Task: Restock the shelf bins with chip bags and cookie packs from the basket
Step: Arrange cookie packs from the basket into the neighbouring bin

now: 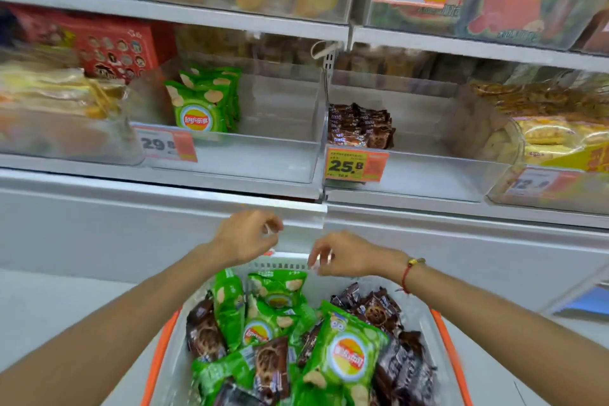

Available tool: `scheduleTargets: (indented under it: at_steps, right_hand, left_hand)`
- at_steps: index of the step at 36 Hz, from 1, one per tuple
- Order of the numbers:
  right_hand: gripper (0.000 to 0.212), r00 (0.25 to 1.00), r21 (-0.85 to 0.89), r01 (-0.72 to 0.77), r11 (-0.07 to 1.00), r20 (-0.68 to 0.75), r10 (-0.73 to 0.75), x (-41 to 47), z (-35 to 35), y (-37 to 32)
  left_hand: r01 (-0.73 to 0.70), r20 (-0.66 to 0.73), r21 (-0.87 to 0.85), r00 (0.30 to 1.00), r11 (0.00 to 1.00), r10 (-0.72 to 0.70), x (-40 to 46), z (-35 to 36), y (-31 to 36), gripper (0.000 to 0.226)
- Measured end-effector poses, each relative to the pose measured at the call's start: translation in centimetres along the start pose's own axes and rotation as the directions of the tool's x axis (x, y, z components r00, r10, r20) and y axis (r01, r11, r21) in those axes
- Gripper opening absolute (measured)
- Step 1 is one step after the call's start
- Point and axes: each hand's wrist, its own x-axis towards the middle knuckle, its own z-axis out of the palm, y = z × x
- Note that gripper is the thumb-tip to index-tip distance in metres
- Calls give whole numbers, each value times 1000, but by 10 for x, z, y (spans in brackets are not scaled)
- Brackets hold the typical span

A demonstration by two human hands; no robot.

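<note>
Both hands hover over the far rim of the basket (pixel 443 333), the left hand (pixel 247 234) and right hand (pixel 342 255) loosely curled and holding nothing, probably poised to pick the first pack. The basket sits below the shelf, heaped with green chip bags (pixel 342 353) and brown cookie packs (pixel 379 310) jumbled together. Up on the shelf, the left bin (pixel 263 161) holds only a few chip bags pushed to its left side; the right bin (pixel 428 171) has a small pile of cookie packs, so each has room.
</note>
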Motion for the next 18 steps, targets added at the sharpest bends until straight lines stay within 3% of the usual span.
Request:
scheduleTargets:
  at_steps: [3,8,13,18]
  right_hand:
    - [30,981,-48,-15,999,194,24,9,34,-14]
    - [44,924,-207,26,978,378,56,17,96,-32]
    - [49,946,-326,82,942,324,29,16,142,-43]
    - [47,944,-190,0,982,325,63,24,149,-44]
  left_hand:
    - [33,279,122,958,992,-66,-18,11,-17,28]
    - [-62,497,254,864,965,-76,-61,46,-42,37]
    - [-34,685,116,726,993,-56,-85,76,-41,44]
    - [87,772,39,630,995,-85,-92,109,-39,43]
